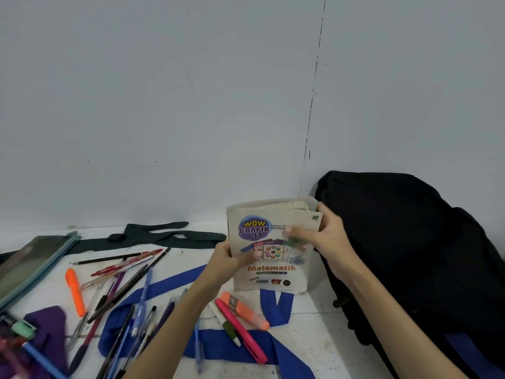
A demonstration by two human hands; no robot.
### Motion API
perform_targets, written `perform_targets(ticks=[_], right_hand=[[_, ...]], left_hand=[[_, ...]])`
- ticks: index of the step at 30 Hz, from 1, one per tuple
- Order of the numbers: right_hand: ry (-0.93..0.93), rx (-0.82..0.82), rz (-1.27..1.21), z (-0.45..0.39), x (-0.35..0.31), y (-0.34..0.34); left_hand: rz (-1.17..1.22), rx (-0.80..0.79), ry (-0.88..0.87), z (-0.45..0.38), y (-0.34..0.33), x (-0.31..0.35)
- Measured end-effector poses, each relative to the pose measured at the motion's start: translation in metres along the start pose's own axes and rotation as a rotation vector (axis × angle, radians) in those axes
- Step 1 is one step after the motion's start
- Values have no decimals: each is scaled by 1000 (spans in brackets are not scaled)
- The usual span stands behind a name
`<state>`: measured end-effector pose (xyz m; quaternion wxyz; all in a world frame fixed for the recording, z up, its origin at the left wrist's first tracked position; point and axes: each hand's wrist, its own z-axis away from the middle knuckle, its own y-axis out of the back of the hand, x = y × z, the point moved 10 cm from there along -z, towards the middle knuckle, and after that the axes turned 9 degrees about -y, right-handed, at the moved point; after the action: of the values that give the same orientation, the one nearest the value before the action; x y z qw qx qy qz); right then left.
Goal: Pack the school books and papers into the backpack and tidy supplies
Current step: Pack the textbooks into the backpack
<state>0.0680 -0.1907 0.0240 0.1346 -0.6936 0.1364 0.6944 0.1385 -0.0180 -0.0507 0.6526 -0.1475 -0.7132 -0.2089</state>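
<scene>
A cream "Matematik" book (273, 272) stands upright on the white floor, just left of the black backpack (410, 255). My left hand (229, 259) grips its left edge at mid-height. My right hand (325, 236) holds its upper right corner, thumb across the cover and fingers curled behind. The backpack leans against the wall corner; I cannot see its opening.
Pens, pencils and markers (123, 285) lie scattered on the floor to the left, over blue ribbon strips (218, 348). An orange highlighter (75, 291), an orange glue stick (243, 310), a pink marker (243, 332), a zip pouch (32, 266), purple cloth (52, 326) and a dark green strap (164, 236) lie around.
</scene>
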Motion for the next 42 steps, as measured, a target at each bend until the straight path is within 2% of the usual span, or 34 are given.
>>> perform_targets(ticks=[2,5,7,9,11,12,14,16,19,21,22,24,26,27,28,30,34,37,39,42], right_hand=[[155,44,141,8,-32,9],[332,39,576,25,-72,8],[337,-21,911,29,-78,3],[251,-100,1080,31,-69,7],[172,-169,1021,37,-60,12],[190,-169,968,42,-61,15],[292,-128,856,59,-73,24],[360,-100,765,77,-89,39],[306,2,644,87,-103,92],[240,134,521,95,-109,142],[201,206,442,100,-109,168],[132,330,259,111,-101,218],[62,418,82,121,-89,259],[28,450,10,126,-82,279],[-7,472,-45,130,-75,296],[-60,486,-105,134,-60,323],[-102,447,-177,142,-43,359],[-164,345,-248,141,-34,370],[-252,215,-238,137,-25,368],[-428,32,-161,133,-8,361]], left_hand=[[-61,55,-34,3,1,6],[-199,123,-117,9,0,28],[-371,123,-290,14,-5,58],[-576,72,-554,25,-23,98],[-772,57,-761,38,-42,135],[-828,65,-827,42,-50,151],[-840,90,-906,48,-63,173],[-736,133,-957,49,-75,187],[-580,216,-984,54,-93,202],[-517,210,-966,55,-112,203],[-483,144,-914,54,-126,195],[-441,-156,-756,53,-177,166],[-643,-491,-690,72,-240,128],[-808,-595,-705,82,-267,109],[-935,-630,-734,88,-284,94],[-1047,-556,-760,84,-295,86],[-1068,-393,-751,68,-294,87],[-1150,-164,-755,57,-280,93],[-1088,-81,-602,38,-260,83],[-788,33,-383,14,-223,78]])
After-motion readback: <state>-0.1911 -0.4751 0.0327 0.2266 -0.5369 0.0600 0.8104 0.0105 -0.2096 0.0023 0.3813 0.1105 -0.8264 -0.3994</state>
